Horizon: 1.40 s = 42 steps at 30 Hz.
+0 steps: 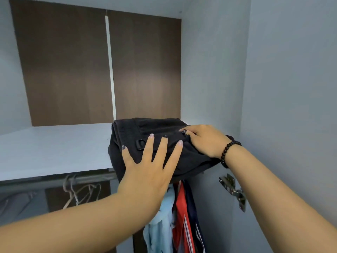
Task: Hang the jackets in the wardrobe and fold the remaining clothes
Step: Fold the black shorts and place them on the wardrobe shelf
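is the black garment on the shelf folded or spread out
Folded: the black fabric garment sits as a compact bundle with layered edges on the pale grey wardrobe shelf, under both hands.

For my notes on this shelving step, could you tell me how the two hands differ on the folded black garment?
The left hand lies flat, fingers spread straight, on the near front of the folded black garment; the right hand has curled fingers at its right end. Only the right wrist wears a dark beaded bracelet. Both touch the garment on the pale wardrobe shelf.
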{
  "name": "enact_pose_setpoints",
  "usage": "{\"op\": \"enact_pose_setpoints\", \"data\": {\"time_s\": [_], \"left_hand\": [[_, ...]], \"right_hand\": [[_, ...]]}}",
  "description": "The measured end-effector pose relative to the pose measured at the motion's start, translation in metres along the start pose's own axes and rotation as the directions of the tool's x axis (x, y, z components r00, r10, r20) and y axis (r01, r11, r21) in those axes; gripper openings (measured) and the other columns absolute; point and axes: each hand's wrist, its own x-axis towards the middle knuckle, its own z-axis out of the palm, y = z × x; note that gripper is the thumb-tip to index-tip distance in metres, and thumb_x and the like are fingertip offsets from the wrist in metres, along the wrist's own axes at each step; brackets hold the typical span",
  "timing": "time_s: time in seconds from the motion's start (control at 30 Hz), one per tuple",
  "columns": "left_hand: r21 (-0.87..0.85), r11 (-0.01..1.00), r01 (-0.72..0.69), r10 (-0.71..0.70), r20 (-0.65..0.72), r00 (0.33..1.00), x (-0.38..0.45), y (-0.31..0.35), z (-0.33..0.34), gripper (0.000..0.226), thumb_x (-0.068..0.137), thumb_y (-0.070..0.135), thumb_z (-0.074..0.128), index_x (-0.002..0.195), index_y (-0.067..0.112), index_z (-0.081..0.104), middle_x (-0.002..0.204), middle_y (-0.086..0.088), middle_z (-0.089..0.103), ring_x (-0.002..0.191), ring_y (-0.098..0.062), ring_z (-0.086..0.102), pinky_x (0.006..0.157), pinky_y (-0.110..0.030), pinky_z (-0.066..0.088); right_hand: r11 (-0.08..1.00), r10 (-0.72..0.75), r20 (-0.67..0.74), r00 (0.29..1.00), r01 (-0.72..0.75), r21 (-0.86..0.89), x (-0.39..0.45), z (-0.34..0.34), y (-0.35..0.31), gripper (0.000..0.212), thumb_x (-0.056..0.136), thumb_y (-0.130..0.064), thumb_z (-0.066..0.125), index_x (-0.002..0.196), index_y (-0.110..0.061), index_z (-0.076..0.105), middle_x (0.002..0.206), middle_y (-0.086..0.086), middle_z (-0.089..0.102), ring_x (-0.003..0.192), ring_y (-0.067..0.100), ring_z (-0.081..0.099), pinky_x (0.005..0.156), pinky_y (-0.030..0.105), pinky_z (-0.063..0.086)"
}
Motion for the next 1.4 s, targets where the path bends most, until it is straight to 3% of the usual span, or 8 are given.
{"op": "enact_pose_setpoints", "data": {"time_s": [0.13, 0.3, 0.43, 0.6, 0.87, 1.0, 1.23, 1.4], "left_hand": [[-0.074, 0.996, -0.039, 0.036, -0.037, 0.999, 0.014, -0.015, 0.007, 0.093, 0.1, 0.029, 0.038, 0.129, 0.027, -0.051, 0.158, -0.003, -0.019, 0.146, -0.036, -0.019, 0.109, -0.071, 0.016], [-0.245, 0.955, -0.168, 0.156, -0.068, 0.985, 0.05, -0.05, -0.013, 0.067, 0.099, 0.029, 0.038, 0.151, 0.037, -0.003, 0.153, 0.006, 0.026, 0.136, -0.022, 0.031, 0.101, -0.048, 0.043], [-0.326, 0.921, -0.215, 0.219, -0.023, 0.975, 0.094, -0.065, -0.006, 0.057, 0.101, 0.02, 0.034, 0.153, 0.034, 0.014, 0.151, 0.003, 0.037, 0.132, -0.021, 0.041, 0.105, -0.04, 0.038], [-0.384, 0.9, -0.206, 0.215, -0.021, 0.976, 0.137, -0.069, 0.019, 0.061, 0.101, 0.019, 0.038, 0.155, 0.027, 0.009, 0.148, -0.006, 0.043, 0.128, -0.025, 0.045, 0.103, -0.041, 0.039], [-0.337, 0.936, -0.106, 0.142, 0.082, 0.986, 0.165, -0.064, 0.037, 0.061, 0.103, 0.024, 0.035, 0.155, 0.027, 0.004, 0.16, -0.006, 0.019, 0.145, -0.037, 0.02, 0.116, -0.05, 0.021], [-0.555, 0.831, -0.032, 0.109, 0.107, 0.988, 0.153, -0.065, 0.035, 0.064, 0.101, 0.021, 0.04, 0.154, 0.033, 0.007, 0.161, -0.004, 0.016, 0.147, -0.026, 0.018, 0.12, -0.046, 0.012], [-0.704, 0.675, 0.222, -0.021, 0.283, 0.959, 0.105, -0.07, 0.028, 0.081, 0.099, 0.041, 0.045, 0.154, 0.025, -0.012, 0.163, 0.002, -0.002, 0.15, -0.02, 0.007, 0.12, -0.034, 0.014], [-0.577, 0.732, 0.363, -0.112, 0.423, 0.899, 0.072, -0.061, 0.012, 0.081, 0.098, 0.059, 0.031, 0.153, 0.021, -0.015, 0.163, -0.007, 0.006, 0.149, -0.028, 0.012, 0.119, -0.042, 0.016]], "right_hand": [[0.995, 0.051, -0.042, 0.998, -0.054, -0.078, 0.008, 0.007, 0.004, 0.046, 0.1, -0.043, 0.022, 0.07, -0.028, 0.052, 0.087, -0.002, 0.062, 0.086, 0.024, 0.057, 0.072, 0.035, 0.042], [0.983, 0.144, -0.025, 0.989, -0.146, -0.11, 0.024, 0.012, 0.01, 0.048, 0.101, -0.045, 0.021, 0.084, -0.02, 0.057, 0.103, 0.007, 0.064, 0.092, 0.027, 0.057, 0.078, 0.035, 0.043], [0.958, 0.253, -0.059, 0.966, -0.259, -0.125, 0.046, 0.014, 0.02, 0.047, 0.1, -0.044, 0.023, 0.1, -0.016, 0.061, 0.112, 0.01, 0.063, 0.093, 0.028, 0.054, 0.077, 0.035, 0.037], [0.932, 0.338, -0.077, 0.938, -0.345, -0.113, 0.075, 0.019, 0.039, 0.047, 0.1, -0.042, 0.024, 0.111, -0.015, 0.061, 0.118, 0.009, 0.061, 0.091, 0.026, 0.05, 0.076, 0.034, 0.035], [0.96, 0.255, 0.113, 0.96, -0.237, -0.147, 0.098, 0.026, 0.05, 0.066, 0.101, -0.049, 0.007, 0.136, -0.014, 0.05, 0.14, 0.011, 0.05, 0.125, 0.029, 0.046, 0.099, 0.039, 0.032], [0.96, 0.232, 0.123, 0.965, -0.207, -0.191, 0.087, 0.024, 0.049, 0.078, 0.092, -0.067, 0.001, 0.144, -0.022, 0.038, 0.15, 0.008, 0.039, 0.136, 0.031, 0.037, 0.108, 0.045, 0.026], [0.967, 0.154, 0.106, 0.982, -0.128, -0.221, 0.048, 0.018, 0.046, 0.059, 0.1, -0.053, 0.012, 0.133, -0.017, 0.045, 0.146, 0.005, 0.044, 0.133, 0.024, 0.04, 0.111, 0.04, 0.023], [0.962, 0.142, 0.154, 0.978, -0.1, -0.253, 0.007, 0.011, 0.039, 0.067, 0.099, -0.053, 0.015, 0.153, -0.013, 0.016, 0.161, 0.002, 0.013, 0.148, 0.021, 0.009, 0.119, 0.041, 0.003]]}}
